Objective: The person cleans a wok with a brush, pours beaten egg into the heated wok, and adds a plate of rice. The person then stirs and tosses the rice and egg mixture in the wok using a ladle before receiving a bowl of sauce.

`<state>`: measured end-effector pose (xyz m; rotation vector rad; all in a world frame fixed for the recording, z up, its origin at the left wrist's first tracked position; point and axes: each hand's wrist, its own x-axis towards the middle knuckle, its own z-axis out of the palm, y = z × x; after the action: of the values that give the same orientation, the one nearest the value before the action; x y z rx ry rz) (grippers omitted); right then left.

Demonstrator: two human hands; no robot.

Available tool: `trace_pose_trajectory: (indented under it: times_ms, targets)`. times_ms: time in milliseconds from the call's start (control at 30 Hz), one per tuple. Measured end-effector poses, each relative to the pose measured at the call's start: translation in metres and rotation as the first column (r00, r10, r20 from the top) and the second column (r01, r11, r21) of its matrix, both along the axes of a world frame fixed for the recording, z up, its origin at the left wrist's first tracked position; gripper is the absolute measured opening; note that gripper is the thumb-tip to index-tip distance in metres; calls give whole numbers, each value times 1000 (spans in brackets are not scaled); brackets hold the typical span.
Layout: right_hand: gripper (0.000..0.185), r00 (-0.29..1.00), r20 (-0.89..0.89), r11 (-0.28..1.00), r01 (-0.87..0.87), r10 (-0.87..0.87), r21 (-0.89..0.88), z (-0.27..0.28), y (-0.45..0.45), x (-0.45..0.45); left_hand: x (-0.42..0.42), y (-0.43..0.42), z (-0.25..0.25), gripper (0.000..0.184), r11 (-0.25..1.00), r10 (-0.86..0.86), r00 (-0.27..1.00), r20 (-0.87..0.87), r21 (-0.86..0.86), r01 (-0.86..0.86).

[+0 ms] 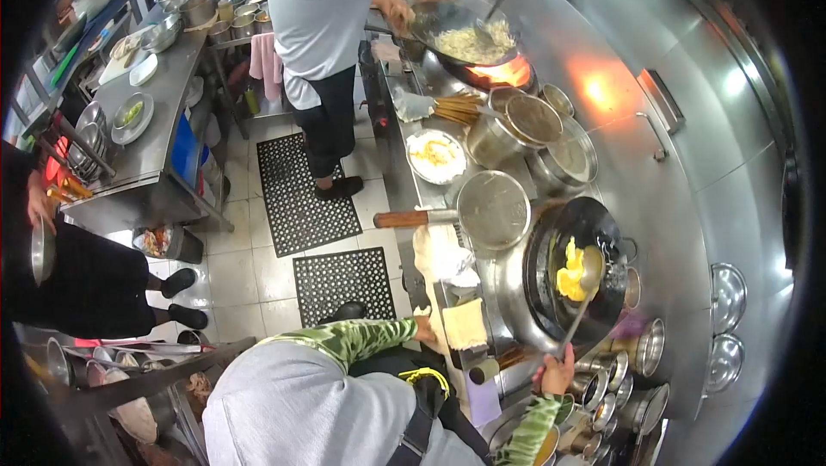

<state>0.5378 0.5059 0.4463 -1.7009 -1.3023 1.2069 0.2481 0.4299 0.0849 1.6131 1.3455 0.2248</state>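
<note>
My right hand point(555, 373) is closed around the long handle of a ladle point(578, 321). The ladle's round bowl rests in a black wok point(613, 246) against yellow cooked egg point(570, 273). My left hand point(424, 328) is at the counter's front edge, touching or just beside a beige cloth point(433, 272); its fingers are too small to make out. A folded cream cloth point(465, 325) lies between my two hands. Close to the wok sits a wide mesh strainer point(493, 209) with a wooden handle.
A co-worker point(331, 31) stirs food in another wok point(469, 40) over flames. Another person point(73, 268) stands at left holding a metal bowl. Several metal pots point(611, 380) crowd my right side. A plate of food point(435, 156) sits on the counter. Rubber mats point(308, 195) cover the floor.
</note>
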Motion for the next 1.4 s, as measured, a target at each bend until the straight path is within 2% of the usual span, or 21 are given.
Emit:
trace_pose_trajectory:
  times_ms: [133,267,333,400,500,533,600,667,700,733,767,833,900,933,1000,1133,1267,1300,1333,1367,1400]
  targets:
    - [74,974,-219,997,-61,52,-35,9,-32,33,2,-21,-11,28,999,4,999,-32,-32,-5]
    - [72,980,-157,992,-123,119,-11,2,-7,84,-29,-51,-28,31,993,-59,998,-34,-102,55]
    - [72,982,-166,995,-97,95,-4,-4,8,66,-44,-65,-45,32,991,-85,996,-21,-110,82]
    - [72,978,-207,998,11,0,54,-21,8,36,-46,-92,-19,34,933,360,917,-172,58,-355]
    - [71,943,-323,996,-61,79,68,-28,-17,33,-48,-90,-32,38,785,617,779,-113,149,-601]
    - [71,939,-328,995,-97,102,29,-19,-26,45,-51,-89,-27,39,772,588,809,-6,302,-559]
    - [69,952,-279,992,-123,121,12,7,-33,66,-54,-86,77,36,801,579,760,297,-35,-597]
    - [64,940,-313,991,-126,134,47,-1,-12,89,-60,-74,35,32,778,544,778,314,159,-608]
    - [64,961,-232,988,-151,152,20,8,-4,82,-66,-68,37,32,799,532,808,253,166,-578]
    - [65,965,-217,987,-160,150,-31,7,7,76,-66,-65,42,32,820,517,834,194,165,-547]
    - [68,996,-56,997,-74,76,33,-13,15,67,-62,-71,49,31,791,566,789,237,111,-601]
    - [71,992,-112,998,57,-54,22,-16,6,21,-50,-71,101,29,822,559,826,69,86,-563]
    - [69,971,-239,998,29,-15,57,-27,-10,9,-55,-63,106,32,869,494,862,117,-35,-493]
    - [67,943,-332,997,-2,26,73,-25,-22,17,-63,-66,81,35,855,519,780,349,-192,-483]
    - [63,934,-356,1000,-27,26,2,-8,-39,38,-60,-66,86,39,778,624,576,528,-354,-519]
    - [64,964,-256,995,90,-76,42,5,-17,76,-64,-74,102,39,761,645,560,520,-374,-529]
    - [67,907,-372,954,266,-198,139,-31,30,68,-88,-75,50,36,838,544,793,275,-222,-498]
    - [66,920,-341,951,260,-192,167,-39,32,59,-96,-81,12,37,849,528,836,150,-101,-519]
    - [66,967,-197,982,178,-162,66,-30,26,51,-99,-92,-36,38,850,524,851,-23,77,-521]
    - [65,949,-275,984,173,-153,51,-36,19,50,-97,-101,-85,40,821,556,810,-189,281,-498]
    - [67,969,-230,987,114,-85,117,-35,8,44,-107,-99,-66,37,894,447,870,-206,115,-432]
